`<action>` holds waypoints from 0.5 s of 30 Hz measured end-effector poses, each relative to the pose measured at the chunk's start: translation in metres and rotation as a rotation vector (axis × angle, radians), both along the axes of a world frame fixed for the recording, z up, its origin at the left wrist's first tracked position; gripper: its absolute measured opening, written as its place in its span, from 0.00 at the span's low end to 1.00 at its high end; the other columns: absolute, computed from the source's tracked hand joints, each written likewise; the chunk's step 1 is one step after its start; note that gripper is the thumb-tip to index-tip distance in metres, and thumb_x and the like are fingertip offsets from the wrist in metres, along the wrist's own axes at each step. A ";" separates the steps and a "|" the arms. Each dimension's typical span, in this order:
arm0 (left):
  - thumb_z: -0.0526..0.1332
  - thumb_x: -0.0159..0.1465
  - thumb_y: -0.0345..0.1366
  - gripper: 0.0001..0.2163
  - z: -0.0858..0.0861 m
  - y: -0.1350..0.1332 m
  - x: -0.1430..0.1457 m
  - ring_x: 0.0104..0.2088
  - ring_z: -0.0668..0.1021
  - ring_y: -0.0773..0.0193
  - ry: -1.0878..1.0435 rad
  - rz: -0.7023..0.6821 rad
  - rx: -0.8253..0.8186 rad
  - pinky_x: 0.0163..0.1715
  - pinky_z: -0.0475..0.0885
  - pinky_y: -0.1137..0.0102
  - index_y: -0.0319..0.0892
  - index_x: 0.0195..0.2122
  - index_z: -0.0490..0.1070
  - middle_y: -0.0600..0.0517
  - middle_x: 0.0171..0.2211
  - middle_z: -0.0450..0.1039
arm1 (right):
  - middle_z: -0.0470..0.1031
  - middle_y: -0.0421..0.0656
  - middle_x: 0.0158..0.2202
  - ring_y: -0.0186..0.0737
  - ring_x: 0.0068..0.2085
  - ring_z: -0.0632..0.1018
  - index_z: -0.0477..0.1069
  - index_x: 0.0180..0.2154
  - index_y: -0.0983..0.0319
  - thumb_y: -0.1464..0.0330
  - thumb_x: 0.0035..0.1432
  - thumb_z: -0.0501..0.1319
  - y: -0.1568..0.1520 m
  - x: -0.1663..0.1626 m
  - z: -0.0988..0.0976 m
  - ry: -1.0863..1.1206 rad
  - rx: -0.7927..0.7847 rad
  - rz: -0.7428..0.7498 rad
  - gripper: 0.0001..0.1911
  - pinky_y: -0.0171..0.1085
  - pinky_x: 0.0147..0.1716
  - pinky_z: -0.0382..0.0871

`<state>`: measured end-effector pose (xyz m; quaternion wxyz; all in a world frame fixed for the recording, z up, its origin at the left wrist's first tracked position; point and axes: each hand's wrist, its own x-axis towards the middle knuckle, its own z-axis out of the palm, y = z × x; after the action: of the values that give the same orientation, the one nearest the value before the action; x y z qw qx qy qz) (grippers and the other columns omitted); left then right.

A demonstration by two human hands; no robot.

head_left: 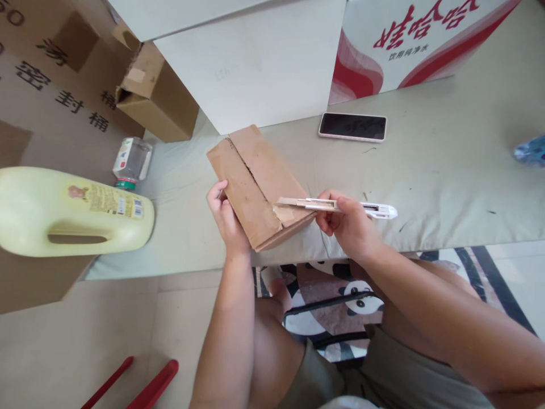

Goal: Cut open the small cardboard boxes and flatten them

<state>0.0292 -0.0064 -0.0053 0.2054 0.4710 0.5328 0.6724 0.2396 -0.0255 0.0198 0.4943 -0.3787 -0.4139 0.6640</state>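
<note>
A small brown cardboard box [259, 187] rests tilted on the cloth-covered surface, its top seam running lengthwise. My left hand [227, 218] grips the box by its left side, with the thumb at the edge and the other fingers partly hidden. In my right hand [347, 221] is a white utility knife [378, 211], held between thumb and fingers. Its blade is out and points left, over the near end of the box top by a lighter patch of tape. Whether the blade tip touches the cardboard I cannot tell.
Behind the box stand a large white carton [264, 74] and a red-and-white carton [409, 45]. A phone [352, 126] lies at the back. On the left are a pale yellow jug [76, 213], a clear plastic bottle [133, 162] and another cardboard box [159, 96].
</note>
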 end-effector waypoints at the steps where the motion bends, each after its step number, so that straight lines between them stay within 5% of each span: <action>1: 0.56 0.64 0.50 0.16 0.000 0.000 0.000 0.43 0.73 0.62 -0.005 0.000 0.004 0.46 0.69 0.67 0.46 0.47 0.67 0.49 0.45 0.70 | 0.63 0.35 0.17 0.31 0.18 0.62 0.65 0.25 0.59 0.55 0.58 0.53 0.000 0.000 0.000 0.001 -0.001 0.000 0.16 0.36 0.20 0.51; 15: 0.56 0.64 0.49 0.16 0.001 0.000 0.001 0.43 0.72 0.63 -0.041 -0.008 -0.003 0.45 0.68 0.68 0.46 0.47 0.67 0.49 0.45 0.69 | 0.63 0.36 0.17 0.31 0.18 0.62 0.65 0.25 0.59 0.56 0.57 0.53 0.000 0.000 0.001 0.004 -0.005 0.004 0.16 0.36 0.20 0.51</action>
<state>0.0303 -0.0062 -0.0045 0.2196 0.4592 0.5274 0.6803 0.2396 -0.0251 0.0208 0.4928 -0.3780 -0.4120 0.6667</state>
